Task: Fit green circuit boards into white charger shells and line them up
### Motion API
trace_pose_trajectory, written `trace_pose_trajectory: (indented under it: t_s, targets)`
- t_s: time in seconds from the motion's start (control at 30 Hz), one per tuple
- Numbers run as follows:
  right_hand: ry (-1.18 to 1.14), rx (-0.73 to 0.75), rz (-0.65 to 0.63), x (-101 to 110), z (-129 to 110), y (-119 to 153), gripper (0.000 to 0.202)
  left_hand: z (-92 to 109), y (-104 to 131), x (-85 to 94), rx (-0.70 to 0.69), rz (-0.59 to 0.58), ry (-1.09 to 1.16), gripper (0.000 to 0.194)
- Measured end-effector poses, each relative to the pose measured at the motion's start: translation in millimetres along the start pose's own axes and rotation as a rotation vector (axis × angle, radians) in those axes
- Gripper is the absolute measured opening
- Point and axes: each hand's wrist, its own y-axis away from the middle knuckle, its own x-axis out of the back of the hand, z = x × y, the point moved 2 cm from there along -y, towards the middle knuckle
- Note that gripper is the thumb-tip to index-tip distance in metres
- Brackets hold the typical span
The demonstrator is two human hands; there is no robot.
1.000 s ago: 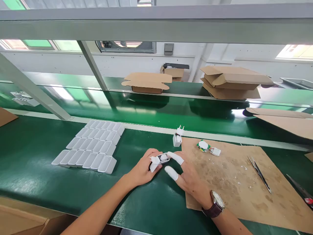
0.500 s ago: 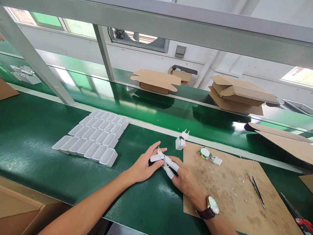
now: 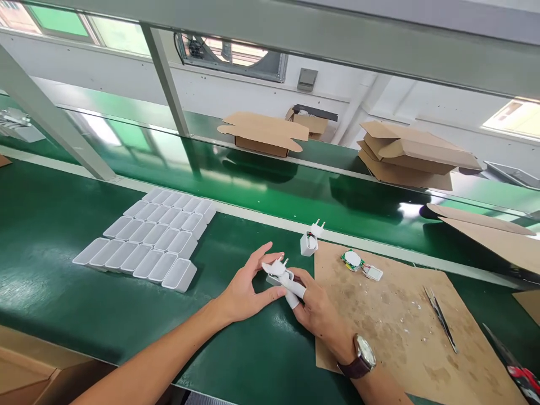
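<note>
Both hands meet just left of the cardboard mat (image 3: 400, 315): the left hand (image 3: 244, 289) and right hand (image 3: 314, 309), fingers curled, grip one white plug adapter (image 3: 278, 271), seemingly part-assembled. A second adapter (image 3: 309, 242) stands behind; empty casings (image 3: 147, 242) lie further left, unused.

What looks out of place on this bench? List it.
A circuit board with a small white part lies loose on the stained cardboard mat, outside any casing. The white charger casing beside the mat stands open, plug piece askew on top.
</note>
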Motion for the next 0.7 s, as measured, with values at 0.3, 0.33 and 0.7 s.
trace_pose_trajectory:
  t_s: [0.3, 0.33, 0.7]
  targets:
    - [-0.038, -0.044, -0.056, 2.0, -5.1, -0.4, 0.042, 1.4, -0.4, 2.7, -0.094, 0.031, -0.127, 0.088]
    - [-0.041, -0.064, -0.053, 1.2, -4.7, -0.8, 0.042, 0.7, -0.5, 2.6, -0.088, 0.039, -0.140, 0.083]
    - [-0.029, -0.130, -0.075, -0.7, -5.5, -4.2, 0.041, -2.0, -3.3, 2.8, -0.060, 0.033, -0.136, 0.069]
